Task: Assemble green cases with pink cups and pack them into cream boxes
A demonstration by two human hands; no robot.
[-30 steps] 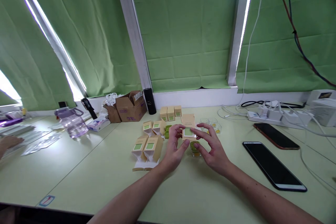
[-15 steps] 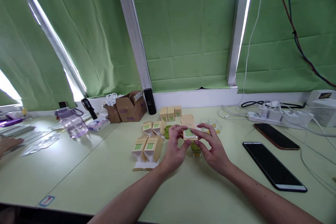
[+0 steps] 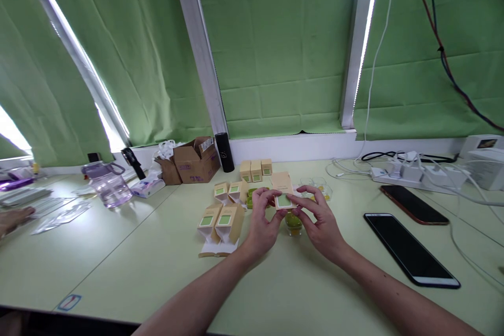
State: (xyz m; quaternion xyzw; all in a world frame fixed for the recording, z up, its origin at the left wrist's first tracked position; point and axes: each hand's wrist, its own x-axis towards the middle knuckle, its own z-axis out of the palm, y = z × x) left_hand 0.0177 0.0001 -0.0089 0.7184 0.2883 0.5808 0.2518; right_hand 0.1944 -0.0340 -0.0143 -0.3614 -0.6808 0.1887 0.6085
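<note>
Both of my hands hold a small tan carton (image 3: 283, 192) with a green square on its front, just above the table's middle. My left hand (image 3: 263, 224) grips its left side with thumb and fingers. My right hand (image 3: 318, 219) pinches its right side and lower edge. Directly under the carton stands a small clear jar with green and yellow contents (image 3: 293, 222), partly hidden by my fingers. Whether the carton touches the jar I cannot tell.
Several more tan cartons (image 3: 219, 220) stand left of my hands, three (image 3: 255, 169) behind. A cardboard box (image 3: 196, 159), black cylinder (image 3: 224, 151) and purple bottle (image 3: 107, 182) sit behind left. Two phones (image 3: 410, 250) and a power strip (image 3: 409, 172) lie right. Another person's hand (image 3: 11, 217) rests far left.
My right hand's fingers have drawn in from spread apart onto the carton's right side. The carton has tilted and sunk slightly toward the jar. The left hand has barely moved.
</note>
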